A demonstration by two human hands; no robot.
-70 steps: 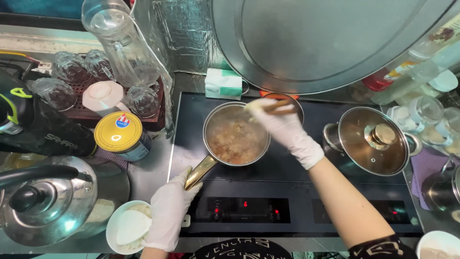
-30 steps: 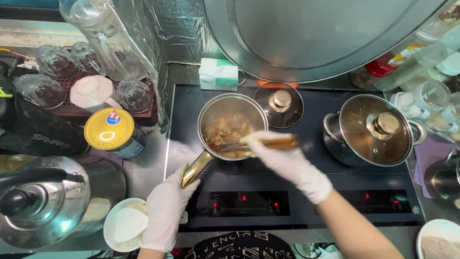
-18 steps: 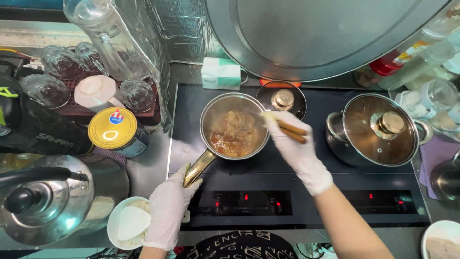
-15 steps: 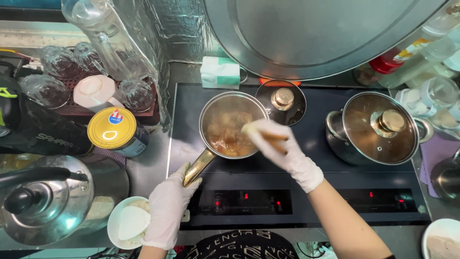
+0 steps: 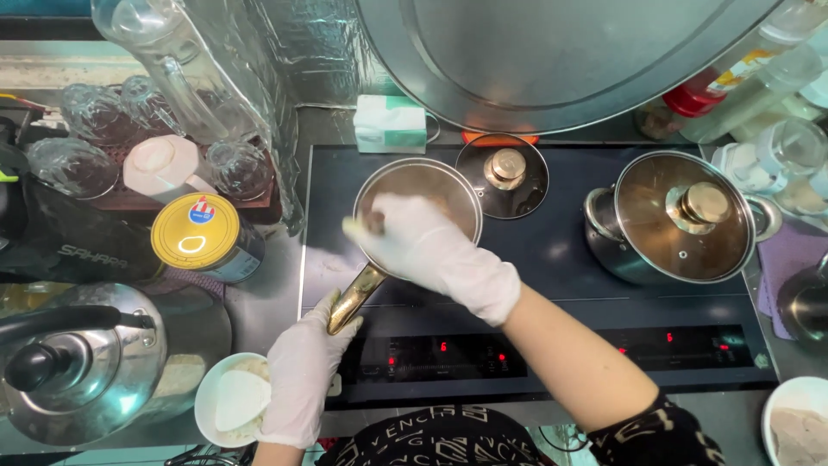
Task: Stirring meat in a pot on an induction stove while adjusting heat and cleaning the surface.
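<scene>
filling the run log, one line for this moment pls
left hand: on saucepan handle | right hand: over saucepan, grip unclear | lid: on hob beside

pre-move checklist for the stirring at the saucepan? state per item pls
1. Left hand on the gold handle of the saucepan: ok, fingertips at its end.
2. Right hand over the saucepan: ok, but it hides most of the contents.
3. Utensil in the right hand: cannot tell, blurred.
4. Saucepan lid out of the way: ok, lies on the cooktop beside the pan.
5. Lidded pot apart from the right forearm: ok.
6. White bowl by the left wrist: not ok, very close at the counter edge.
</scene>
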